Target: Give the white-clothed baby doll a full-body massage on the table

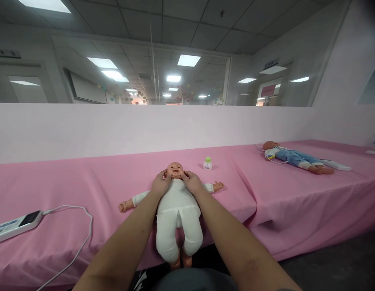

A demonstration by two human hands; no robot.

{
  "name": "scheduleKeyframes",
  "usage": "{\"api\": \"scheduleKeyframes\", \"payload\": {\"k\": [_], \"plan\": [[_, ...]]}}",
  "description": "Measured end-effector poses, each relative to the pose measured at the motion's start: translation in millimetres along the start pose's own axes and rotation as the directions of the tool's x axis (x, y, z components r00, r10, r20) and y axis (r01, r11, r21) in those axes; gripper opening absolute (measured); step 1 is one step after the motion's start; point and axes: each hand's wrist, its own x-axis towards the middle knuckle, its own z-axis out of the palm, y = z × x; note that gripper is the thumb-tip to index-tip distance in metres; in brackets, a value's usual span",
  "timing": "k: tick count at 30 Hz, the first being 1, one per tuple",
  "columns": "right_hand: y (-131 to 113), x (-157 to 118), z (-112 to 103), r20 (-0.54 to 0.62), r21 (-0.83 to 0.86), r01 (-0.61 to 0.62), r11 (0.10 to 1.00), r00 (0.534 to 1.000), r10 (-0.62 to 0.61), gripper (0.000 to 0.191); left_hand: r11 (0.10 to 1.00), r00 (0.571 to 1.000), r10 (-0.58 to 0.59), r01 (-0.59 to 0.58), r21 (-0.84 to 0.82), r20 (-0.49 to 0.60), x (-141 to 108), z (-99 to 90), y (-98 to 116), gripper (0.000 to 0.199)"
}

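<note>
A baby doll [179, 200] in a white outfit lies on its back on the pink sheet [93, 173], arms spread and feet toward me. My left hand [161, 184] cups one side of its face, with the thumb on the cheek. On the other side, my right hand [192, 182] holds the face in the same way. The fingers of both hands curl beside the head and are partly hidden. A small bottle [207, 164] with a green cap stands upright just past the doll's outstretched arm, near my right hand.
At far right lies a second doll [293, 157] in blue and white clothes, beside a white device [336, 165]. A white handheld unit [19, 225] with a cable [89, 230] rests at left. Behind the bed, a white wall [121, 129] carries a wide window [187, 76].
</note>
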Motion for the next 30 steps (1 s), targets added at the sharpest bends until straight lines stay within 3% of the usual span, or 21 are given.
{"api": "scheduleKeyframes", "payload": {"k": [6,18,30], "plan": [[-8,-3,-2,-0.023,-0.059,-0.029,0.998,0.999,0.028,0.042,0.996,1.0,-0.008,0.008,-0.086,-0.004,4,2.4,-5,0.051],[1,-2,2,-0.004,0.036,-0.058,0.998,0.998,0.058,0.058,0.999,1.0,0.027,-0.027,-0.027,0.008,3,2.4,-7,0.07],[1,1,2,-0.029,-0.07,-0.008,0.998,1.0,0.006,0.041,1.0,1.0,0.017,-0.018,-0.023,-0.026,7,5.0,-11,0.054]]}}
